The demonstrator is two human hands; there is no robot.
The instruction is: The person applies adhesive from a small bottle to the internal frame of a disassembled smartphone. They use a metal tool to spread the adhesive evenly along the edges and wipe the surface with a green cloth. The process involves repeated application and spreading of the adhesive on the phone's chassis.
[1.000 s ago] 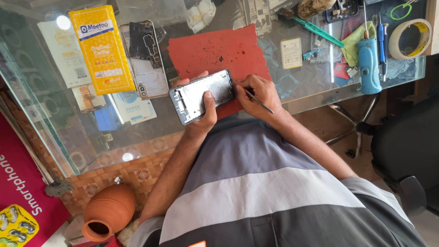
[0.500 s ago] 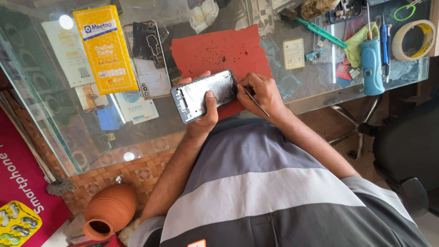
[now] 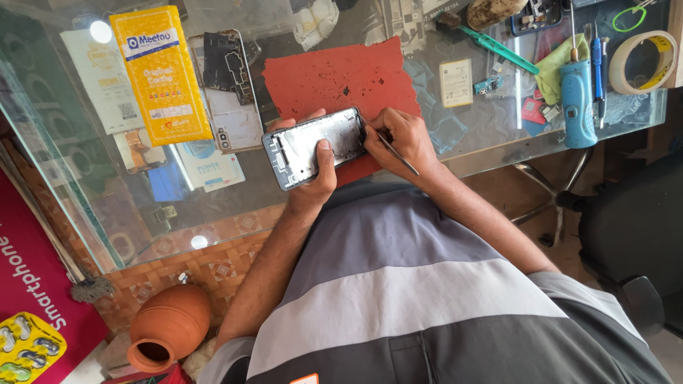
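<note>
Left hand: we saw the left hand [image 3: 313, 178] at the centre of the frame, fingers wrapped round an opened dark phone frame with a silvery inner plate [image 3: 316, 146], thumb pressed on its face.
Right hand: the right hand [image 3: 398, 139] sat just right of the phone, fingers pinched shut on a thin dark metal probe [image 3: 395, 151], its tip at the phone's right end.
Phone position: held tilted above the near edge of a red rectangular work mat [image 3: 341, 75], which lay on the glass surface [image 3: 491, 149].
Upper left of the frame: we noted a yellow flat packet [image 3: 160, 71] and beside it a dismantled phone back with exposed board [image 3: 228, 85].
Upper right of the frame: a blue cylindrical powered tool [image 3: 576, 99] stood near a roll of pale tape [image 3: 644, 60]; a green-handled tool [image 3: 498, 48] and a small white battery pack [image 3: 455, 82] lay between them and the mat.
Lower left of the frame: a brown clay pot [image 3: 171, 323] sat on the floor.
</note>
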